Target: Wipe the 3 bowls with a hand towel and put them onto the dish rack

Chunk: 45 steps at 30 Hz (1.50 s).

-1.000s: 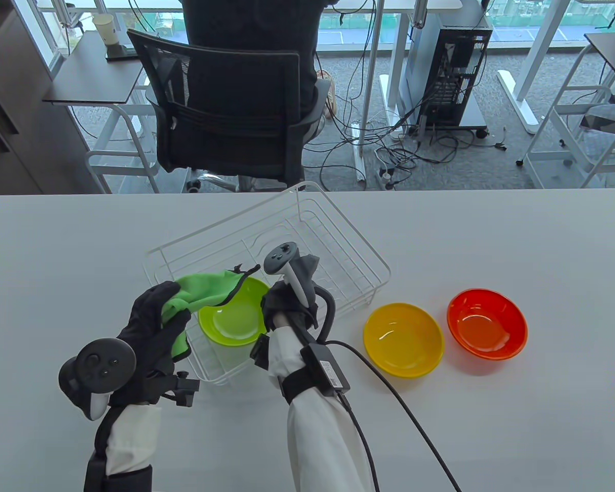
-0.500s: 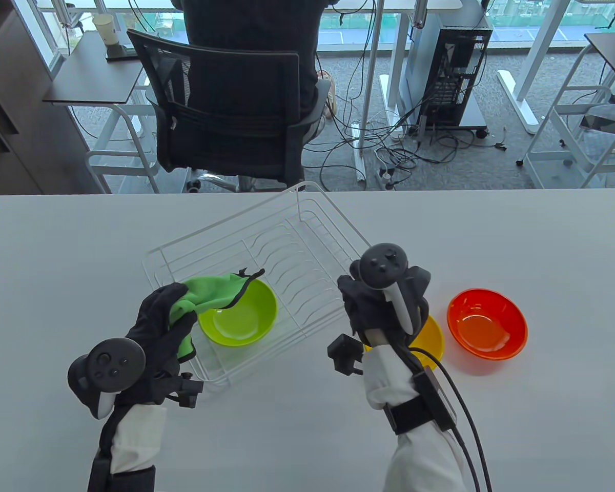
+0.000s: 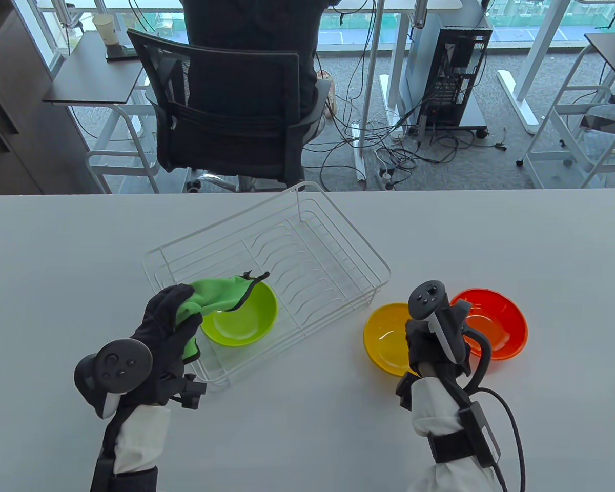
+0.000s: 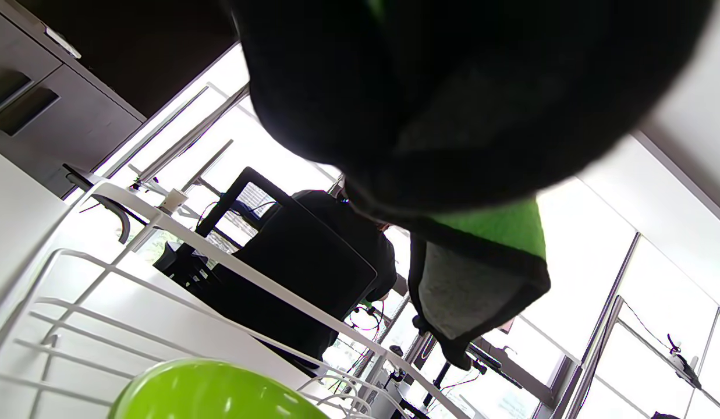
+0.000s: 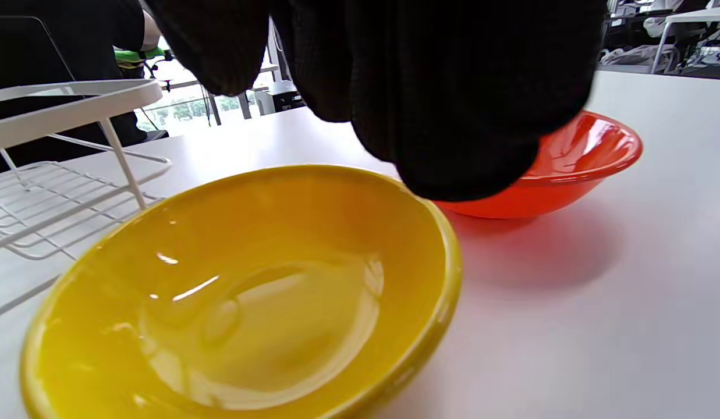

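Note:
A green bowl [image 3: 243,318] [image 4: 214,390] sits upright in the near left corner of the white wire dish rack [image 3: 338,241] [image 4: 249,279]. My left hand [image 3: 184,312] [image 4: 453,75] grips a green hand towel [image 3: 215,289] [image 4: 488,233] just above that bowl's left rim. The yellow bowl [image 3: 384,335] [image 5: 249,291] and the red bowl [image 3: 497,323] [image 5: 575,157] stand on the table to the right of the rack. My right hand [image 3: 430,338] hangs over the yellow bowl's right rim; its fingers [image 5: 453,116] point down at the rim and hold nothing.
A black cable [image 3: 512,435] trails from my right wrist toward the table's near edge. Behind the table's far edge a person sits in a black office chair [image 3: 225,102]. The rack's [image 5: 74,99] corner stands just left of the yellow bowl.
My right hand let go of the green bowl in the rack and moved right and nearer, to the yellow bowl. The left hand with the towel barely shifted.

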Motion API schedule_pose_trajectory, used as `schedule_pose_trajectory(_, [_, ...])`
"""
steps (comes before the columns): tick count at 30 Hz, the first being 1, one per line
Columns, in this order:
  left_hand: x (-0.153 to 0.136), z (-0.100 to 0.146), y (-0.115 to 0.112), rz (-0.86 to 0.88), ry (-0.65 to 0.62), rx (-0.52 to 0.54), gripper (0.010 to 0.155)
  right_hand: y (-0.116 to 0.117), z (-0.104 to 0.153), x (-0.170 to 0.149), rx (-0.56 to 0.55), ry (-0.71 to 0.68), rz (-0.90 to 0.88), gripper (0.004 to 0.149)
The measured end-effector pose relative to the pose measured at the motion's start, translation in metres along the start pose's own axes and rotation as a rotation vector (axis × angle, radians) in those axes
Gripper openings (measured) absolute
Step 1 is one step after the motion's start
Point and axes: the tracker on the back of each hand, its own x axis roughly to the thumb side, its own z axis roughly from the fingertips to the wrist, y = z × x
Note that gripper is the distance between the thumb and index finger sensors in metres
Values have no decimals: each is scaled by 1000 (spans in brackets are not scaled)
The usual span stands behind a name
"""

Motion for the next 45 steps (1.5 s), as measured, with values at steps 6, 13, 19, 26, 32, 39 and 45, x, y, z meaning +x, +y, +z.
schedule_pose_trajectory(6, [1,2,-5,-20,-11,-20,57,13,-13,-16,84,129,126,55])
schedule_pose_trajectory(13, [1,2,-5,-27,-14,-24,57,32,-26,-25,173,185,148,60])
schedule_pose_trajectory(19, [2,2,-8,-32,-22,-35,57,46,-31,-27,212,198,135,62])
schedule_pose_trajectory(26, [3,3,-11,-43,-27,-54,57,58,-36,-29,232,207,139,54])
schedule_pose_trajectory(32, [3,2,-12,-35,-28,-60,57,54,-38,-33,236,200,56,48])
schedule_pose_trajectory(39, [2,2,-11,-7,-17,-53,58,37,-32,-37,160,94,-168,44])
schedule_pose_trajectory(45, [6,-3,-7,28,-20,-43,59,17,-24,-34,103,36,-266,44])
